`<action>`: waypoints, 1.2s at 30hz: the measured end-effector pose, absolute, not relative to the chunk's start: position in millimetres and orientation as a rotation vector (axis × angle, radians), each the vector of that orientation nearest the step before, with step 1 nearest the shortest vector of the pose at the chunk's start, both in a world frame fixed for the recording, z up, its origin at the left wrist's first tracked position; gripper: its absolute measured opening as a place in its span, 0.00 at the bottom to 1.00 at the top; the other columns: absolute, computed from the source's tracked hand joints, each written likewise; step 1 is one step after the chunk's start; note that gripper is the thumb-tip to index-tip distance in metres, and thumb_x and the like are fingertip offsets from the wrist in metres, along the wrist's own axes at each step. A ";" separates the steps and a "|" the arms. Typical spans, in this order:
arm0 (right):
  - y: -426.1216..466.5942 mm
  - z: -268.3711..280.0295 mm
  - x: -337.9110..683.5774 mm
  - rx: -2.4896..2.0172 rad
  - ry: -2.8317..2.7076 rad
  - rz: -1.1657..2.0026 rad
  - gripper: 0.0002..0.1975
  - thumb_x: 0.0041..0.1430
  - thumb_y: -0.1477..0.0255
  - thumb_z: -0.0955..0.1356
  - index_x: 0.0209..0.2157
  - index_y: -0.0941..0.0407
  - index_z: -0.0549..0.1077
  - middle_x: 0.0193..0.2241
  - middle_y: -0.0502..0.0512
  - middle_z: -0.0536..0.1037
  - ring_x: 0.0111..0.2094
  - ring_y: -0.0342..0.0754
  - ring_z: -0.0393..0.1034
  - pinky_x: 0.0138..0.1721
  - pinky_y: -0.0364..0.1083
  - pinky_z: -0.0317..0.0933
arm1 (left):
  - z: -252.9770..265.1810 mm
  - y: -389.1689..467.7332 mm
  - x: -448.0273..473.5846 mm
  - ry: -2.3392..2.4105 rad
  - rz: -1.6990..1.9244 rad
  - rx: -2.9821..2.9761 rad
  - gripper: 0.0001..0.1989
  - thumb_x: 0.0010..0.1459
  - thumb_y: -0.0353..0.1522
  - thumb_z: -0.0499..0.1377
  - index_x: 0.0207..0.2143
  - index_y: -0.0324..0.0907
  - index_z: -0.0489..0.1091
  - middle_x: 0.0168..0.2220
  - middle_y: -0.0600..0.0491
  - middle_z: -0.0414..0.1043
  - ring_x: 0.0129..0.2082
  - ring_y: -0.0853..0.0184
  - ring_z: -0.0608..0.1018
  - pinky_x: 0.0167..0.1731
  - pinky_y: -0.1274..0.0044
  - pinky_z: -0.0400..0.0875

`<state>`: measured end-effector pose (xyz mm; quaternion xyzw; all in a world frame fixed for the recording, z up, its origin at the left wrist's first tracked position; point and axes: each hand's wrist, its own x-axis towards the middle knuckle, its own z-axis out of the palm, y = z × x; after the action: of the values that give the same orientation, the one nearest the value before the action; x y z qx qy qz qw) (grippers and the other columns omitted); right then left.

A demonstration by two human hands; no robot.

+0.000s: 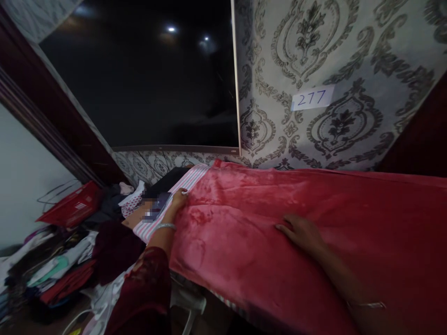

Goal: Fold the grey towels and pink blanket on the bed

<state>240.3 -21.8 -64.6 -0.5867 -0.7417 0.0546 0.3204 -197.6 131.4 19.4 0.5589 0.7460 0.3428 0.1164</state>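
Observation:
A plush red blanket [244,242] lies spread over a raised surface in front of me, with soft creases and lighter brushed patches. My left hand [179,199] is at its left edge, fingers curled in on the fabric, beside a pink, white and blue striped cloth [190,177] that shows along that side. Part of those fingers is hidden. Farther right, my right hand [298,229] rests palm down on the blanket, thumb apart from the fingers, gripping nothing.
A heap of clothes [66,265] fills the lower left, with a red bag [75,204] behind it. White plastic legs [188,302] show beneath the blanket. A large dark screen [157,83] hangs on the patterned wall [268,125], beside a paper label [312,97] reading 277.

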 end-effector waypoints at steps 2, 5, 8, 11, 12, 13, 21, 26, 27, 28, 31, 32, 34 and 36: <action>-21.8 -64.9 240.1 -1.524 -1.925 0.136 0.18 0.64 0.55 0.62 0.31 0.53 0.73 0.33 0.56 0.78 0.33 0.51 0.73 0.32 0.47 0.62 | 16.3 134.0 -201.0 2.137 1.133 1.577 0.12 0.60 0.32 0.51 0.44 0.41 0.69 0.28 0.51 0.74 0.25 0.66 0.76 0.29 0.75 0.72; -21.9 -64.3 239.6 -1.505 -1.896 0.133 0.19 0.65 0.54 0.61 0.31 0.53 0.72 0.31 0.55 0.77 0.32 0.51 0.72 0.32 0.47 0.62 | 13.2 135.4 -202.7 2.091 1.264 1.533 0.16 0.61 0.31 0.46 0.46 0.39 0.68 0.31 0.50 0.75 0.25 0.68 0.75 0.30 0.75 0.73; -22.2 -62.0 239.2 -1.507 -1.883 0.138 0.19 0.64 0.54 0.61 0.30 0.53 0.71 0.29 0.55 0.76 0.29 0.50 0.71 0.31 0.47 0.62 | 12.1 136.0 -201.3 2.053 1.291 1.556 0.11 0.59 0.32 0.49 0.40 0.40 0.69 0.34 0.49 0.76 0.30 0.67 0.77 0.32 0.76 0.73; -22.6 -59.7 238.6 -1.491 -1.879 0.139 0.20 0.64 0.53 0.61 0.30 0.53 0.70 0.28 0.55 0.76 0.29 0.50 0.71 0.31 0.47 0.62 | 14.7 135.8 -201.0 2.044 1.257 1.621 0.08 0.58 0.31 0.51 0.33 0.41 0.69 0.34 0.48 0.76 0.33 0.65 0.78 0.35 0.76 0.73; -22.7 -59.2 238.4 -1.487 -1.878 0.134 0.20 0.64 0.53 0.61 0.29 0.53 0.70 0.28 0.55 0.76 0.29 0.50 0.70 0.31 0.47 0.62 | 16.6 135.0 -201.7 2.048 1.235 1.648 0.07 0.58 0.31 0.51 0.32 0.41 0.69 0.34 0.48 0.76 0.34 0.64 0.78 0.35 0.76 0.72; -22.7 -58.7 238.3 -1.486 -1.876 0.126 0.20 0.64 0.53 0.61 0.29 0.53 0.70 0.28 0.55 0.75 0.29 0.50 0.70 0.31 0.47 0.62 | 18.9 133.7 -202.7 2.054 1.212 1.676 0.07 0.58 0.31 0.52 0.31 0.41 0.68 0.32 0.48 0.76 0.34 0.63 0.78 0.36 0.75 0.72; -20.8 -55.6 236.5 -1.503 -1.899 0.122 0.16 0.65 0.58 0.63 0.29 0.54 0.70 0.28 0.54 0.75 0.30 0.49 0.69 0.31 0.45 0.60 | 22.7 99.6 -145.0 1.789 1.017 2.198 0.11 0.58 0.36 0.57 0.40 0.41 0.73 0.46 0.43 0.75 0.52 0.54 0.73 0.55 0.64 0.65; -19.5 -48.4 232.9 -1.513 -1.901 0.104 0.11 0.63 0.64 0.67 0.31 0.56 0.71 0.30 0.54 0.76 0.32 0.48 0.69 0.34 0.44 0.60 | 0.6 58.6 -30.1 0.946 0.686 2.809 0.20 0.62 0.42 0.57 0.53 0.42 0.69 0.51 0.44 0.73 0.52 0.57 0.73 0.54 0.65 0.67; -19.0 -46.6 232.6 -1.512 -1.893 0.094 0.09 0.63 0.65 0.68 0.32 0.56 0.71 0.31 0.54 0.76 0.33 0.48 0.69 0.35 0.44 0.60 | -3.1 52.9 -10.2 0.890 0.659 2.863 0.20 0.62 0.41 0.57 0.53 0.42 0.68 0.51 0.44 0.73 0.51 0.57 0.73 0.53 0.65 0.67; -18.5 -44.9 232.5 -1.512 -1.884 0.086 0.09 0.63 0.66 0.68 0.33 0.56 0.72 0.32 0.54 0.76 0.34 0.48 0.69 0.37 0.45 0.61 | -6.6 49.1 6.8 0.865 0.631 2.905 0.19 0.62 0.40 0.57 0.52 0.42 0.69 0.50 0.44 0.73 0.50 0.57 0.74 0.51 0.65 0.67; -18.6 -39.2 232.8 -1.532 -1.859 0.071 0.07 0.61 0.68 0.70 0.34 0.57 0.72 0.33 0.54 0.77 0.35 0.47 0.70 0.38 0.45 0.62 | -17.8 48.6 37.9 0.904 0.557 2.999 0.09 0.64 0.36 0.55 0.41 0.42 0.72 0.40 0.46 0.75 0.42 0.59 0.76 0.44 0.68 0.69; -19.2 -37.0 232.7 -1.533 -1.855 0.064 0.07 0.60 0.68 0.71 0.34 0.57 0.73 0.33 0.54 0.77 0.35 0.47 0.70 0.38 0.45 0.62 | -21.8 51.1 41.9 0.931 0.554 3.025 0.09 0.65 0.34 0.54 0.36 0.42 0.72 0.36 0.47 0.74 0.38 0.60 0.76 0.41 0.69 0.69; -21.2 -31.9 232.3 -1.518 -1.853 0.038 0.07 0.60 0.69 0.71 0.34 0.58 0.73 0.33 0.53 0.77 0.35 0.47 0.70 0.38 0.44 0.63 | -28.8 57.6 42.4 0.966 0.623 3.076 0.10 0.65 0.32 0.52 0.30 0.43 0.70 0.31 0.48 0.72 0.34 0.61 0.75 0.36 0.70 0.68; -23.3 -26.2 232.2 -1.494 -1.857 0.013 0.07 0.61 0.68 0.71 0.35 0.58 0.74 0.34 0.53 0.76 0.36 0.46 0.70 0.39 0.43 0.62 | -32.9 63.9 37.3 0.965 0.788 3.115 0.11 0.65 0.31 0.51 0.29 0.44 0.69 0.30 0.48 0.71 0.32 0.60 0.74 0.34 0.71 0.67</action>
<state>232.2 -23.3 -26.2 -0.5823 -0.7238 0.0049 0.3700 37.3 63.9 -32.9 0.9232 0.2861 0.2337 -0.1064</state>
